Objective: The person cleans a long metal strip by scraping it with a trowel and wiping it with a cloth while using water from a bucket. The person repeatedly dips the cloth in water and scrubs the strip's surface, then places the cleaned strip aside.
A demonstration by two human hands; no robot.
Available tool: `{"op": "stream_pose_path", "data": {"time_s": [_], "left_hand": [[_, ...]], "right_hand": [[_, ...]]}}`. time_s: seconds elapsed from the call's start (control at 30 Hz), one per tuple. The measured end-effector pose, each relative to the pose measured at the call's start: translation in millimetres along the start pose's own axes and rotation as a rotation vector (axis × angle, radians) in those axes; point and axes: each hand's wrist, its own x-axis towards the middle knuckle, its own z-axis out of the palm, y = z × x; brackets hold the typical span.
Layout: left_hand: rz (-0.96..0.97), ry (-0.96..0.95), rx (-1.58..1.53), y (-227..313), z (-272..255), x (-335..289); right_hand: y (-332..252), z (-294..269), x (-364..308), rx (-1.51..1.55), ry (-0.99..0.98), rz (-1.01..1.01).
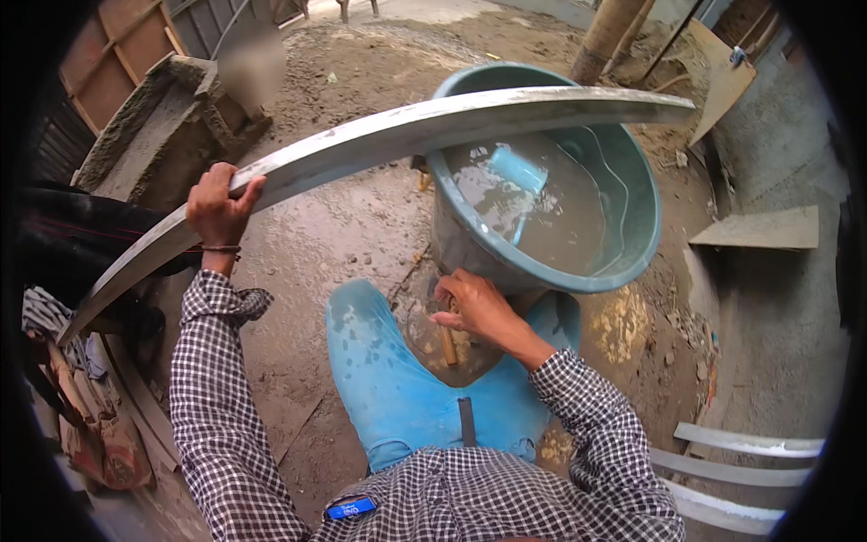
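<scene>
My left hand (221, 210) is closed around a long pale-grey metal bar (388, 128), a little left of its middle. The bar slants up to the right and passes over a big round blue-green tub (638, 226). Murky grey water lies in the tub, with a light-blue plastic scoop (517, 170) in it. By the tub's near side is my right hand (479, 307), thumb and forefinger apart. Just beyond and below those fingers shows a tool with a wooden handle (448, 346), perhaps a hammer; my hand partly hides it. Whether my fingers touch it, I cannot tell.
Wet, muddy ground (307, 212) surrounds my knees. A cement-crusted trough (144, 135) stands at the far left. Several pale bars (750, 443) lie at the lower right, below a grey wall (777, 343). Bamboo poles (610, 41) rise behind the tub. Dark cloth (99, 226) is at left.
</scene>
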Motion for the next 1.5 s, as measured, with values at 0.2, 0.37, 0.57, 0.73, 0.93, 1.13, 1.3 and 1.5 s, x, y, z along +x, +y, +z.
{"op": "stream_pose_path", "data": {"time_s": [0.2, 0.37, 0.57, 0.73, 0.93, 1.13, 1.3, 1.5], "left_hand": [[0.015, -0.040, 0.036, -2, -8, 1], [0.001, -0.020, -0.003, 4, -6, 8], [0.004, 0.034, -0.032, 11, 8, 5], [0.036, 0.067, 0.006, 4, -6, 8], [-0.008, 0.038, 0.002, 4, -6, -2], [0.013, 0.046, -0.026, 4, -5, 3], [-0.019, -0.024, -0.029, 6, 6, 1], [0.042, -0.018, -0.023, -22, -9, -13]], "right_hand": [[-86, -139, -11, -0.329, 0.233, -0.279], [38, -198, 53, -0.365, 0.147, 0.208], [237, -203, 48, 0.054, -0.532, 0.837], [261, -148, 53, -0.089, -0.488, 1.026], [147, -213, 80, 0.878, 0.003, 0.589], [42, -301, 85, -0.039, 0.498, -0.167], [50, -251, 135, -0.619, 0.603, -0.352], [50, -221, 140, -0.688, 0.601, -0.573]]}}
